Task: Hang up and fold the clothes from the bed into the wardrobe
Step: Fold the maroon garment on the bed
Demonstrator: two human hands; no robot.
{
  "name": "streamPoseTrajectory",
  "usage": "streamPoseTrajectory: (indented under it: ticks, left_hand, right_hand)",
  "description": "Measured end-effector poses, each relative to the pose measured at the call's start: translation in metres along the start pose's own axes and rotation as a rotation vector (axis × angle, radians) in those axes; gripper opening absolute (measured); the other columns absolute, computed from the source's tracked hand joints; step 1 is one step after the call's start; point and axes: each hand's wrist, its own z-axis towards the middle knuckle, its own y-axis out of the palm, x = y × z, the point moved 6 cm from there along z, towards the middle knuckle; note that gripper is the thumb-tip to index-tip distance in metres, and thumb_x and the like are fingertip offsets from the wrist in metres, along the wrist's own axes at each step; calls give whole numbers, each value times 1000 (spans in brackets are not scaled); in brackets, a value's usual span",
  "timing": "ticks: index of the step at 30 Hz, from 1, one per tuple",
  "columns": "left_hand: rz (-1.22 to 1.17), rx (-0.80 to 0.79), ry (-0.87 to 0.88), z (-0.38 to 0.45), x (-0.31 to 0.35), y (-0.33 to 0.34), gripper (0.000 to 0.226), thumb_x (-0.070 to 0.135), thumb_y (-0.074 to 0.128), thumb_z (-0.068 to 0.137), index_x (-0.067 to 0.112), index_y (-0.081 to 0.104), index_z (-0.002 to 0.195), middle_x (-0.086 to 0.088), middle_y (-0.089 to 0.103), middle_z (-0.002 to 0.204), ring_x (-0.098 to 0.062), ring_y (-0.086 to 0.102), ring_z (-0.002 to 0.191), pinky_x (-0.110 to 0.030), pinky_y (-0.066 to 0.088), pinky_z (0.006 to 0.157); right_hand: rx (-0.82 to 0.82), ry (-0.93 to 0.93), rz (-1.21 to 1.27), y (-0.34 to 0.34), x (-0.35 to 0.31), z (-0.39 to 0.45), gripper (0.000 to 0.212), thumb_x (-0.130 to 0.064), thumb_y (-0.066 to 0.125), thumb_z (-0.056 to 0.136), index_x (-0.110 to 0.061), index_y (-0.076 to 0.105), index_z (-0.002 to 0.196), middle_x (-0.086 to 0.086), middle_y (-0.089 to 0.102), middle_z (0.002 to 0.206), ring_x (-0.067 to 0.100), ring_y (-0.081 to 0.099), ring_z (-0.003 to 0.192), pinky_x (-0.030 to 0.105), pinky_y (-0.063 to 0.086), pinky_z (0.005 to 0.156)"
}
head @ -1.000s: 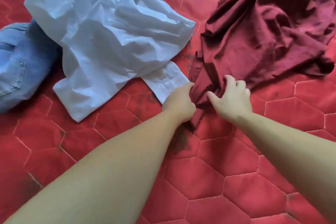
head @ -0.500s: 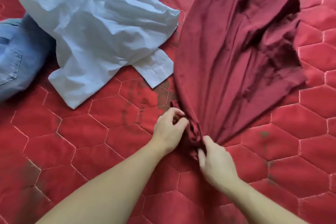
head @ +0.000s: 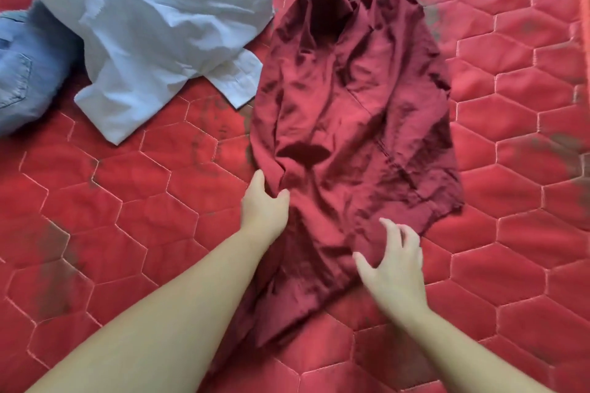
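Reaching from lower left, left hand [head: 264,205] sits at the left edge of the maroon shirt [head: 348,124], thumb and fingers pinching a fold of fabric. Right hand [head: 394,268] is on the shirt's lower hem, palm down, fingers spread and slightly bent, gripping nothing. Both forearms bare, angled in toward the shirt. Shirt lies crumpled, collar away from the person, on the red quilted bedspread [head: 134,188]. White shirt [head: 150,25] just beside it on the left, overlapping blue jeans [head: 28,70].

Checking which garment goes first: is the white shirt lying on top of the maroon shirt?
No, the white shirt lies to the left of the maroon shirt, partly over the jeans.
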Motion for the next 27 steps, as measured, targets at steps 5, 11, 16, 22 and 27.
streamPoseTrajectory:
  ticks: [5,11,16,22,27]
  left_hand:
    - [570,41,460,-46,4,17,86,35,75,74,35,31,147,-4,26,153,-28,30,136,-44,29,109]
    - [969,-275,643,-91,-28,69,80,68,68,66,35,45,135,0,35,147,-27,31,134,-46,24,105]
    - [741,-220,439,-77,-26,50,33,29,54,89,28,50,122,-1,60,115,-31,57,108,-40,44,85]
    - [222,-399,222,-57,-26,30,18,15,54,92,29,65,88,13,59,64,-10,52,61,-23,40,58]
    - [101,-369,206,-57,-24,12,16,20,54,97,20,68,89,6,60,71,-8,47,60,-25,40,60]
  right_hand:
    - [-79,434,287,-6,23,28,62,-20,72,79,-17,44,134,16,61,119,29,62,107,31,43,93]
    - [-368,460,776,9,-4,8,9,-4,64,89,-13,61,89,4,60,66,6,58,45,16,45,47]
    - [-661,381,1231,-12,-51,-6,16,-17,56,94,-24,57,79,-7,66,82,9,61,80,30,46,83]
    - [-486,599,1649,-31,-42,7,10,-27,56,91,-19,62,89,1,66,90,21,64,96,41,46,97]
    - [-326,533,1760,-60,-48,29,16,-7,52,94,-20,61,94,4,69,90,18,67,82,31,55,81]
